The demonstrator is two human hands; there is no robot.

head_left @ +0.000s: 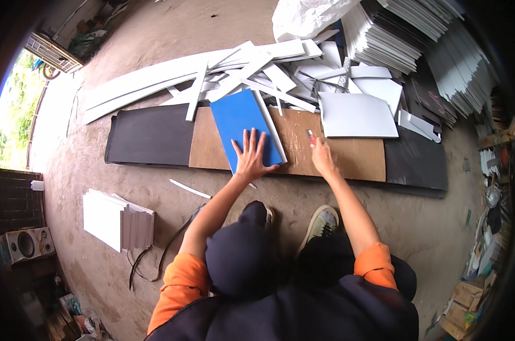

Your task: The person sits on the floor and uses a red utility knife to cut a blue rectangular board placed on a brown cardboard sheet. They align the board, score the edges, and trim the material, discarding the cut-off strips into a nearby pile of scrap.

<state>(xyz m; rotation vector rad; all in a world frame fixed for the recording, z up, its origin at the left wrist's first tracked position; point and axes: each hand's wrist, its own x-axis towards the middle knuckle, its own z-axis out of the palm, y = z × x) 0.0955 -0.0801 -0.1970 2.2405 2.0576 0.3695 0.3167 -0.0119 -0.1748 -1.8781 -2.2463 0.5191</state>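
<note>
My left hand [250, 156] lies flat with fingers spread on a blue rectangular board [239, 116], near its lower end. A white foam sheet [276, 142] shows along the board's right edge, underneath it. Both rest at a slant on a brown wooden board [354, 156]. My right hand [324, 157] is closed around a small utility knife [311, 135], whose red end sticks out beyond the fingers. It is over the brown board, to the right of the blue one and apart from it. Most of the knife is hidden in my fist.
Dark panels [149, 135] extend under the brown board. Behind lies a heap of white offcuts [249, 71], with a larger white sheet [357, 115] at its right. White sheets [377, 42] are stacked at the far right. A smaller white stack [107, 219] and a black strap [161, 264] lie at left.
</note>
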